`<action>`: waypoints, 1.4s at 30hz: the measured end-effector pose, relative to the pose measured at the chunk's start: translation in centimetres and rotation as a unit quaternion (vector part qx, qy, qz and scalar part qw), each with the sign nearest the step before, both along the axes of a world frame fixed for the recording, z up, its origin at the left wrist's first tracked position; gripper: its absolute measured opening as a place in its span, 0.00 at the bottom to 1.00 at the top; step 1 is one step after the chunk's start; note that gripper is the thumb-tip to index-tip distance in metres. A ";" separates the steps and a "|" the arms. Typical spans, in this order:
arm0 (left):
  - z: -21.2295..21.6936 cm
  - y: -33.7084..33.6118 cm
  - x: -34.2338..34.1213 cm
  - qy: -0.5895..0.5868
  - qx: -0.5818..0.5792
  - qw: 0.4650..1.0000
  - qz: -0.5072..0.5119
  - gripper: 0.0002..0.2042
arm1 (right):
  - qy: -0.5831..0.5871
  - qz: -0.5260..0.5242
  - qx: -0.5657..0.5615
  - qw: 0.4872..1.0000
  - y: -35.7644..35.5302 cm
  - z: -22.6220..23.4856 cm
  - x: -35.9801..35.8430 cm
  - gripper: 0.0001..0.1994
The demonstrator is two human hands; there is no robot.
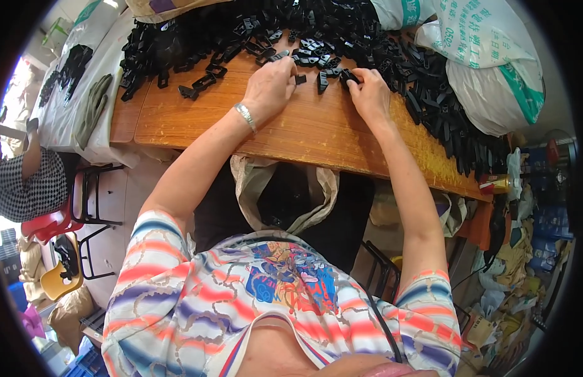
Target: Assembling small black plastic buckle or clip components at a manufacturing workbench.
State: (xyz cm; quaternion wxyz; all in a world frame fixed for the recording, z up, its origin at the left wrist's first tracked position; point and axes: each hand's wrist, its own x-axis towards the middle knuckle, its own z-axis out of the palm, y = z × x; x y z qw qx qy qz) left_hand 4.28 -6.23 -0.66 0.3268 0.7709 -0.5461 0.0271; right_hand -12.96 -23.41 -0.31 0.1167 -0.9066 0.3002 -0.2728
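Black plastic buckle pieces [342,44], too many to count, lie heaped across the far edge of the worn orange wooden tabletop [304,135]. The right hand [369,93] pinches one piece at one o'clock. The left hand [271,85], fingers curled, presses another. Two woven white sacks [492,69] bulge at two o'clock. A beige open bag [285,195] hangs under the tabletop's near edge.

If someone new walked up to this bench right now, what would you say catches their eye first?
First the big heap of black plastic parts spread across the far side of the wooden table, running down its right edge. Next, the two hands at the heap's near edge: the left hand, with a silver bracelet at its wrist, and the right hand fingering small black pieces. White printed sacks bulge at the upper right.
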 end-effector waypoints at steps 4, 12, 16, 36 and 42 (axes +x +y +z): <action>0.0 2.4 -1.7 0.001 -0.081 0.990 -0.117 0.09 | -0.063 -0.003 0.045 0.997 1.9 -0.3 -1.9 0.13; -0.9 3.0 -1.9 -0.033 -0.063 0.974 -0.214 0.10 | -0.099 0.116 0.131 0.980 7.0 1.4 -2.6 0.12; -0.8 3.3 -2.0 0.063 -0.078 0.976 -0.195 0.16 | -0.100 0.181 0.116 0.971 8.0 1.6 -1.5 0.13; -1.2 3.4 -0.4 0.014 -0.013 0.994 -0.105 0.13 | -0.026 0.237 0.031 0.971 7.4 0.9 0.9 0.13; -1.1 3.5 -0.2 0.007 -0.030 0.993 -0.116 0.11 | 0.016 0.246 -0.124 0.961 9.4 0.2 0.3 0.14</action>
